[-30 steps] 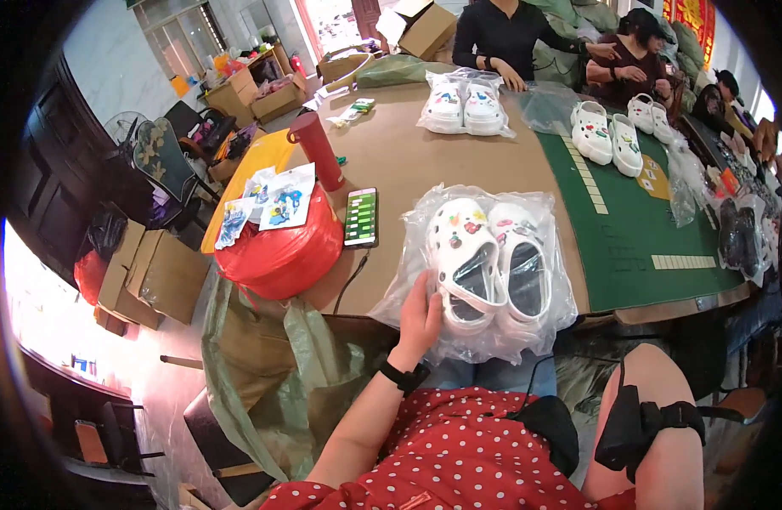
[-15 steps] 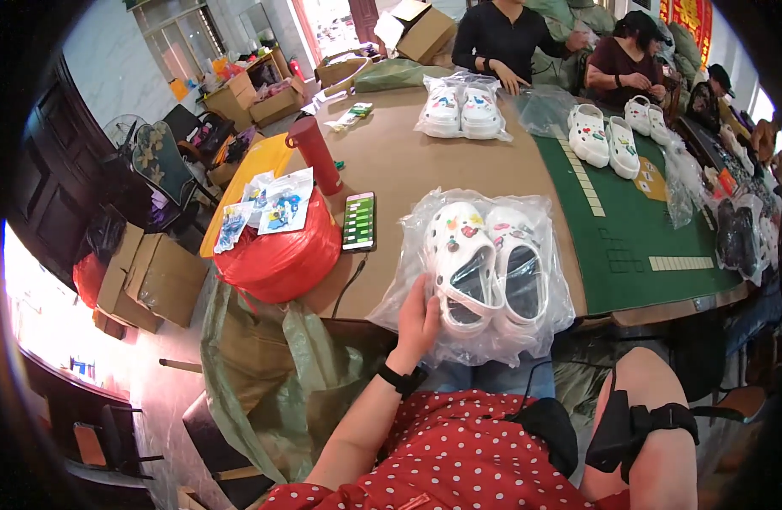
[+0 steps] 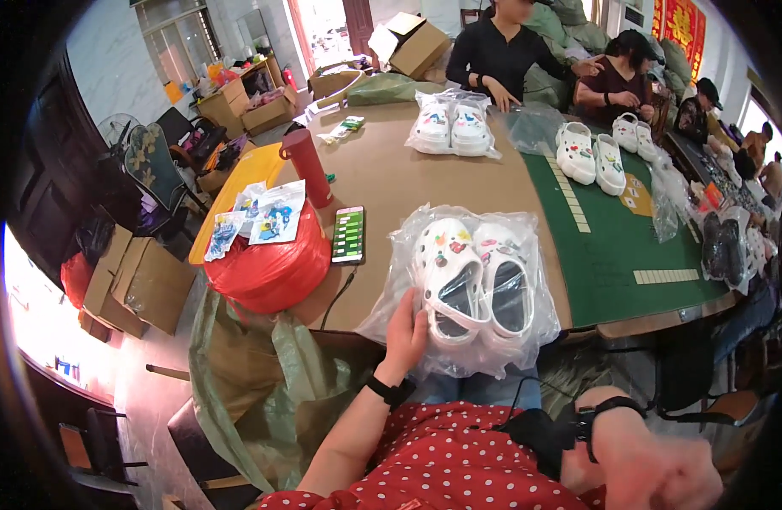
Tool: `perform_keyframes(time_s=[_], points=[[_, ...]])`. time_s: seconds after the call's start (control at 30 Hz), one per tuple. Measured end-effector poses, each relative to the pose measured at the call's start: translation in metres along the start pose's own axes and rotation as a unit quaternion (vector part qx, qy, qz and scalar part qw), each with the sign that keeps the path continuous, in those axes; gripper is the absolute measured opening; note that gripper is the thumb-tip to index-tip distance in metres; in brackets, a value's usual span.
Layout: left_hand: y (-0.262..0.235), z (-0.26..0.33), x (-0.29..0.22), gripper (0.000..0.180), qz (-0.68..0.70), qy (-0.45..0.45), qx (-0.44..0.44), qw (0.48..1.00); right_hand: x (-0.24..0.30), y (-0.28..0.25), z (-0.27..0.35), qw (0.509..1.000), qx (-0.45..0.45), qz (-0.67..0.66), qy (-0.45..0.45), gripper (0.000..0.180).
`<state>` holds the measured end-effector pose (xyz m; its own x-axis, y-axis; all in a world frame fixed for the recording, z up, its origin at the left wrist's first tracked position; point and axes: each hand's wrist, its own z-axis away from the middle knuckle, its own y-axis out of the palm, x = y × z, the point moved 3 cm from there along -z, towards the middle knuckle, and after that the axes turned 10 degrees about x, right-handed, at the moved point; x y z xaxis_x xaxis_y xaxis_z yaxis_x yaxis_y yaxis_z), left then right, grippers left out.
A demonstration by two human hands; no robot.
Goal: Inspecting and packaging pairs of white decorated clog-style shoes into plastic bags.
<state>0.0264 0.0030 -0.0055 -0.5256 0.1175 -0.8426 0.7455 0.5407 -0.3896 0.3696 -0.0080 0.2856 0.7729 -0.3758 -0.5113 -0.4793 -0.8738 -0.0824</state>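
One grip, the left, touched the bagged white clogs, whether clasping impossible to tell; the right grip was blurred, its state unclear. The clogs lay near the surface's front edge, right of a phone.

Bag touching the left hand: glossy, crinkled clear plastic
Clogs right of the hand: smooth, rubbery-looking, faint sheen
Board beyond the hand: matt brown, cardboard-like
Bundle left of the hand: glossy red plastic film
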Motion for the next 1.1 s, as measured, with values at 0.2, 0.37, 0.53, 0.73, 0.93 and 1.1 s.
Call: perform_keyframes(time_s=[0.2, 0.37, 0.53, 0.73, 0.93, 1.1], points=[[-0.003, 0.005, 0.010, 0.053, -0.022, -0.016, 0.002, 1.000, -0.058, 0.002, 0.108, 0.830, -0.117, 0.208, 0.504, 0.018], [0.001, 0.003, 0.018, 0.052, -0.012, -0.013, -0.006, 1.000, -0.084, -0.035, 0.198, 0.712, -0.371, -0.001, 0.596, 0.028], [-0.001, 0.001, 0.006, 0.050, -0.027, -0.008, 0.003, 1.000, -0.079, -0.051, 0.235, 0.633, -0.449, 0.027, 0.629, 0.027], [0.000, 0.003, 0.014, 0.050, -0.012, -0.002, 0.003, 1.000, -0.075, -0.053, 0.244, 0.625, -0.459, 0.038, 0.630, 0.027], [-0.001, 0.000, 0.005, 0.049, -0.029, 0.001, 0.016, 0.999, -0.068, -0.059, 0.261, 0.657, -0.420, 0.058, 0.623, 0.015], [-0.001, 0.004, 0.013, 0.050, -0.043, 0.003, 0.004, 0.999, -0.066, -0.058, 0.269, 0.643, -0.422, 0.052, 0.637, 0.038]])
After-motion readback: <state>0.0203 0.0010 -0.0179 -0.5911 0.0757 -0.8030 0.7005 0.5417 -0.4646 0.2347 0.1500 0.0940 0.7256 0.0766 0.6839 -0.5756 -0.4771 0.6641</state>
